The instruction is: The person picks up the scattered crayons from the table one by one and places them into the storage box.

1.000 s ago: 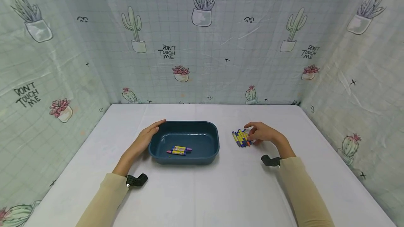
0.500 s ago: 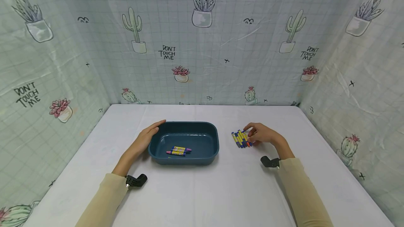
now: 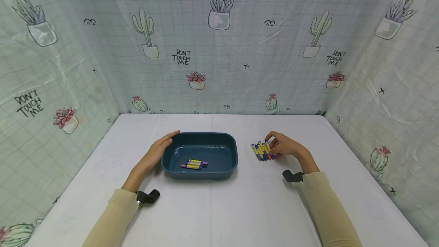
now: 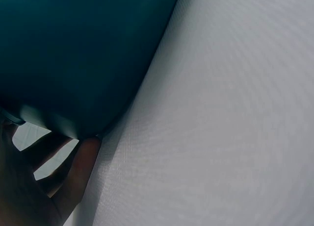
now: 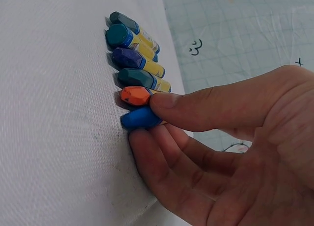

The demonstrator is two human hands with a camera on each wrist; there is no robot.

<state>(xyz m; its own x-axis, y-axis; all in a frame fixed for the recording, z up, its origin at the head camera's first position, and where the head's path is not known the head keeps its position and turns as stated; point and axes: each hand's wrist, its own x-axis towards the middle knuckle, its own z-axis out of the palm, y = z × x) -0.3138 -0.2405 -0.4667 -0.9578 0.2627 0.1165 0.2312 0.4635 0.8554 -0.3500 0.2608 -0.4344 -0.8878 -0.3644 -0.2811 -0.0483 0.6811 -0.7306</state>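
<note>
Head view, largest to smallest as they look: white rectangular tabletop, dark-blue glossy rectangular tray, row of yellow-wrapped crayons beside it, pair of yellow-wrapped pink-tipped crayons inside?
1. White tabletop
2. Dark-blue tray
Unranked: crayon row and pink-tipped pair; they look close, and the right hand partly hides the row.

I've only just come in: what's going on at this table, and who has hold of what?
A person is busy with crayons at a white table. Their left hand rests against the left side of a dark blue tray, in which two crayons lie. To the tray's right, their right hand pinches a blue crayon at the end of a row, next to an orange crayon. The row's other crayons lie on the table, outside the tray.
</note>
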